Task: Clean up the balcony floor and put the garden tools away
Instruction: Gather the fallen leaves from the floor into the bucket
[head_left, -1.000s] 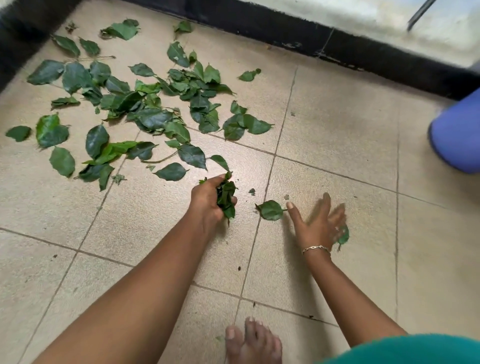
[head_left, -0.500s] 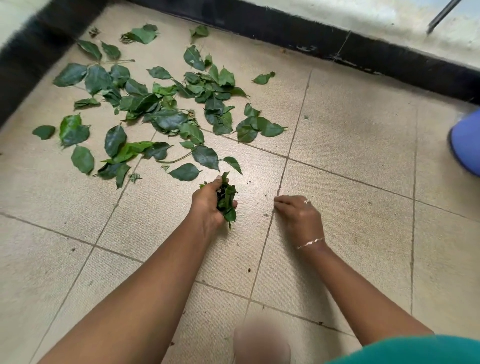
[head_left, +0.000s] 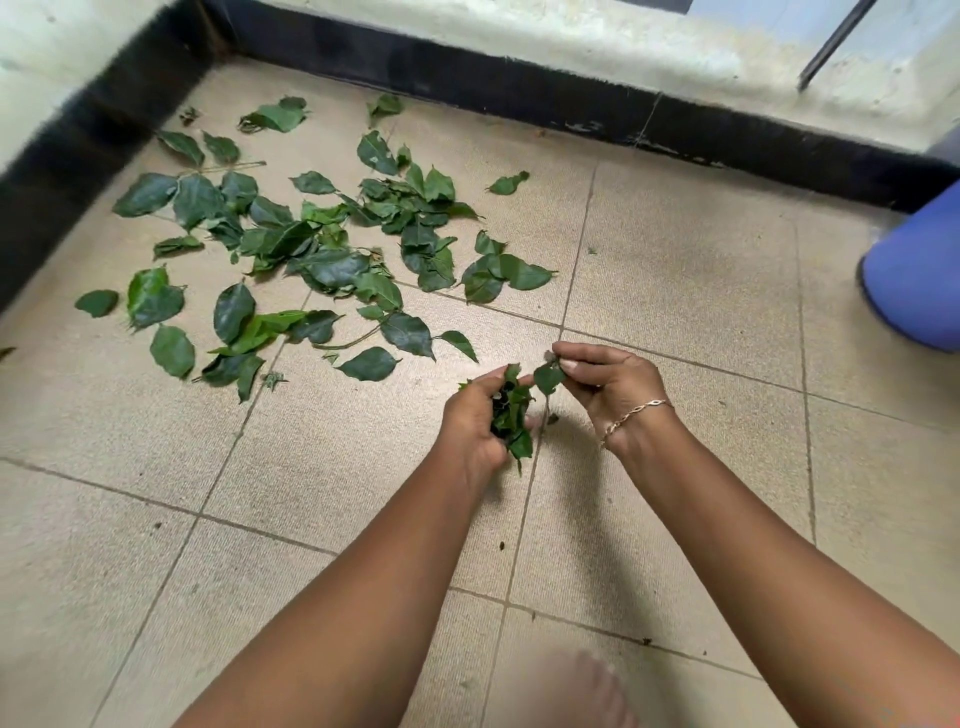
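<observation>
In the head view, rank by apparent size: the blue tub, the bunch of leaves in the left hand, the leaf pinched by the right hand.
1. Blue tub, though cut off by the frame.
2. Bunch of leaves in the left hand.
3. Leaf in the right hand.

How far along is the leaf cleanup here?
Early. Done: the left hand grips a small bunch of gathered leaves. In hand: the right hand pinches one more leaf next to it. Left: most scattered leaves lie on the tiled floor toward the corner; no garden tools are in view.
</observation>
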